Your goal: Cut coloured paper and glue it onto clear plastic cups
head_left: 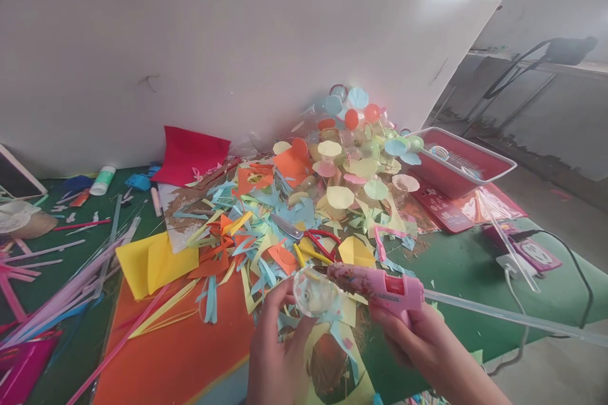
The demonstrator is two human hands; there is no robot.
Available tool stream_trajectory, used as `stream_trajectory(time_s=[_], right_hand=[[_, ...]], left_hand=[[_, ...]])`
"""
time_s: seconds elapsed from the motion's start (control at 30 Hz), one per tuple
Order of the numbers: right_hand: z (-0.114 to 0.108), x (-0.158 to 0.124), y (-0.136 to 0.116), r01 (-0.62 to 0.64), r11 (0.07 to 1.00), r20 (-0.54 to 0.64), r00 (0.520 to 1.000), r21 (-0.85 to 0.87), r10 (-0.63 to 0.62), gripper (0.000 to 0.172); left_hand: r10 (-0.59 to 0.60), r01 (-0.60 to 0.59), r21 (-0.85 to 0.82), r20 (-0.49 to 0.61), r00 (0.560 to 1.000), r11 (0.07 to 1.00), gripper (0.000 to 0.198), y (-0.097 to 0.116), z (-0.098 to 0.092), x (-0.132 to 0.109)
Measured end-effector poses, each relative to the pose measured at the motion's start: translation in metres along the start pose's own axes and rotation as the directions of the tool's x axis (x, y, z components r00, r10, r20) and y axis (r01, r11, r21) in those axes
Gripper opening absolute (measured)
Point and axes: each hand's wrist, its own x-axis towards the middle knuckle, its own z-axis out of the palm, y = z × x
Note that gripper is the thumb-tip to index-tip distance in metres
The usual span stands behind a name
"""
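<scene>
The left hand (280,348) curls narrowly around a clear plastic capsule (311,292), while the right hand (418,348) closes on a pink hot glue gun (380,285), its glitter-crusted tip just beside the capsule. A long glue stick (513,317) runs right from the gun. Beyond lie cut paper scraps (266,228), red-handled scissors (323,243) and a heap of pastel capsules (361,139). Far right, a red tray (463,161) stands beside printed red packaging (444,210), its writing too small to read.

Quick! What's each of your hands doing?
Left hand: closed, holding a clear plastic capsule.
Right hand: closed, holding a pink hot glue gun.
</scene>
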Motion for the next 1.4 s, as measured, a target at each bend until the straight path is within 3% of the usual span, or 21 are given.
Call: stream_trajectory(time_s=[0.4,0.6,0.73,0.83,1.07,1.27,1.4], right_hand=[[-0.010,0.006,-0.008,0.032,0.999,0.137,0.990,-0.020,-0.029,0.067],[-0.007,-0.001,0.004,-0.009,0.999,0.032,0.999,0.036,0.008,0.065],[-0.009,-0.006,0.000,-0.012,0.998,0.120,0.993,0.059,0.005,0.059],[-0.011,-0.007,-0.004,-0.017,0.999,0.158,0.987,0.042,0.010,0.054],[-0.011,-0.007,0.004,0.069,0.997,0.089,0.993,0.027,-0.071,0.042],[-0.015,-0.005,0.005,0.040,0.999,0.213,0.976,-0.016,-0.036,0.048],[-0.016,-0.004,0.004,0.013,0.999,0.219,0.976,-0.052,-0.002,0.051]], left_hand=[[0.158,-0.154,0.125,-0.026,0.987,0.980,0.051,-0.007,-0.003,0.006],[0.144,-0.135,0.113,-0.076,0.987,0.984,0.053,-0.013,-0.015,0.023],[0.161,-0.145,0.141,-0.114,0.980,0.979,0.053,-0.015,-0.020,0.029],[0.170,-0.156,0.151,-0.081,0.982,0.976,0.051,-0.017,-0.020,0.029],[0.181,-0.169,0.151,-0.073,0.981,0.974,0.050,-0.021,-0.020,0.028],[0.180,-0.169,0.140,-0.069,0.981,0.976,0.050,-0.018,-0.021,0.027],[0.158,-0.149,0.137,-0.060,0.986,0.979,0.051,-0.021,-0.021,0.027]])
